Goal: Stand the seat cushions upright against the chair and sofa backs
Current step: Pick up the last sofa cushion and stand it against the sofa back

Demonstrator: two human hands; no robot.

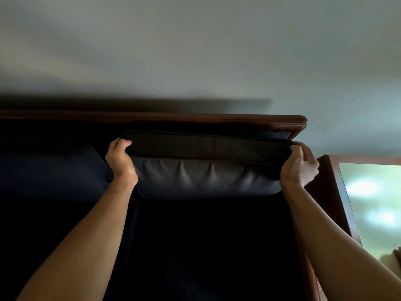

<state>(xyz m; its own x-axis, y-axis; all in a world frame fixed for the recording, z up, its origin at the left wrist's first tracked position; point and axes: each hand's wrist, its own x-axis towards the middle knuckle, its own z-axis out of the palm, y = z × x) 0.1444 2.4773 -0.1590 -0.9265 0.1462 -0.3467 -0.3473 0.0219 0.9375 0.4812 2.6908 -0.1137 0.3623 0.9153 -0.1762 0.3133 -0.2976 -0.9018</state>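
Both hands, left hand (120, 158) and right hand (300, 165), are clamping the dark seat cushion (206, 170) by its ends; it is leaning against the wooden-railed sofa back (195, 119); pale wall (195, 51) is rising above the grip

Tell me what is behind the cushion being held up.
Behind the seat cushion, gripped by the left hand and right hand, the sofa's wooden top rail and dark upholstered back show; the rest is covered.

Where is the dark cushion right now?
In the head view's middle, the dark cushion is held between the left hand and right hand, just below the sofa's wooden top rail.
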